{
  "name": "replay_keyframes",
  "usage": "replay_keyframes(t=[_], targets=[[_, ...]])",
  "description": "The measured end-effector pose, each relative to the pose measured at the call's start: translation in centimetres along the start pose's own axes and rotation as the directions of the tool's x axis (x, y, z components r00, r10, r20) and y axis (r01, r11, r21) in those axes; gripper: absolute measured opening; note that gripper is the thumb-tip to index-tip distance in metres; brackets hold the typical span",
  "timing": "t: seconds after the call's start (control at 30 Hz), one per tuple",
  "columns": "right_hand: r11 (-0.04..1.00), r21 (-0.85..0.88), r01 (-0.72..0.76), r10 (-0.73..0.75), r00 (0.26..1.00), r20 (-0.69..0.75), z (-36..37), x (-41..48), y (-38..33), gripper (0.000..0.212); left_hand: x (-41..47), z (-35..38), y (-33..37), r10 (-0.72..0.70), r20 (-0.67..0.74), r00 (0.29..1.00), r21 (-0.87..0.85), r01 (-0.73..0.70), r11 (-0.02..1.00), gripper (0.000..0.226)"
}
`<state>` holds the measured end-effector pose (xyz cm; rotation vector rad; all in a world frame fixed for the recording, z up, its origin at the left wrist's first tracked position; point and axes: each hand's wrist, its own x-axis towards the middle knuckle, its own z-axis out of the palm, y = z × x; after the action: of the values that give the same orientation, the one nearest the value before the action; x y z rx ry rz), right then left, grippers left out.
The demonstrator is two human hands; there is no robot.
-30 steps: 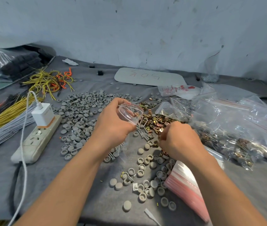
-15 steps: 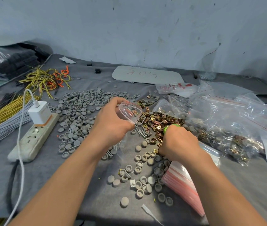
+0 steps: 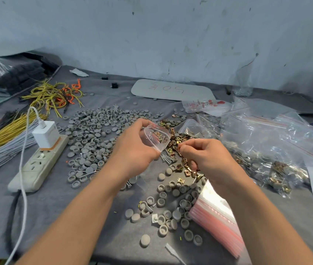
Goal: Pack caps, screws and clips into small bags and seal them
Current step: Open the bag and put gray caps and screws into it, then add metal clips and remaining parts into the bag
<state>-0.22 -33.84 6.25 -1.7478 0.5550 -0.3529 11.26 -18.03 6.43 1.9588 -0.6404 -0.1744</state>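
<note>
The right hand [image 3: 207, 157] has come up off the clips [image 3: 178, 139]. Half a second ago it lay knuckles-up on the heap. Now it is turned toward the bag [image 3: 156, 136], with thumb and forefinger pinched on a small dark bit, seemingly one clip, just beside the bag's mouth. Its other fingers are curled. The left hand [image 3: 132, 148] has not shifted: it grips the bag as before, raised above the cloth [image 3: 56, 217], with the mouth pulled into a rounded opening that faces right. The hands are near each other but not touching.

The cloth is grey, dull and felt-like. At right lie crinkled, glossy clear sacks [image 3: 266, 142] with red zip lines, full of mixed parts. Left of the hands spreads a wide scatter of caps [image 3: 94, 131]: matte grey discs, some showing a hollow cup, some a smooth dome. A long off-white power strip [image 3: 39, 165] carries a boxy white charger [image 3: 45, 133]. Under the right forearm a flat stack of empty bags [image 3: 216, 222] shows pink-red strips. The held bag is thin clear film; clips show through it, inside or behind I cannot tell. The clips are small, squarish folds of shiny brass-coloured metal. Slim silver screws [image 3: 168, 159] lie on the cloth between the hands.
</note>
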Motion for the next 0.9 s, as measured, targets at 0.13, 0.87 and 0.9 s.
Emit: replay_keyframes(t=[0.13,0.87,0.9], targets=[[0.995,0.083,0.057,-0.061,0.997,0.047,0.5,-0.3,-0.5,0.017,-0.1,0.4,-0.1,0.035,0.033,0.999,0.032,-0.037,0.999,0.050],[0.989,-0.144,0.030,-0.054,0.984,-0.168,-0.2,0.3,-0.4,0.023,-0.4,0.0,0.5,-0.045,0.172,0.984,-0.163,0.073,0.984,0.042],[0.931,-0.363,0.039,-0.098,0.985,-0.143,-0.2,0.3,0.0,0.021,-0.3,-0.2,0.7,-0.072,0.183,0.980,-0.228,0.114,0.967,0.040]])
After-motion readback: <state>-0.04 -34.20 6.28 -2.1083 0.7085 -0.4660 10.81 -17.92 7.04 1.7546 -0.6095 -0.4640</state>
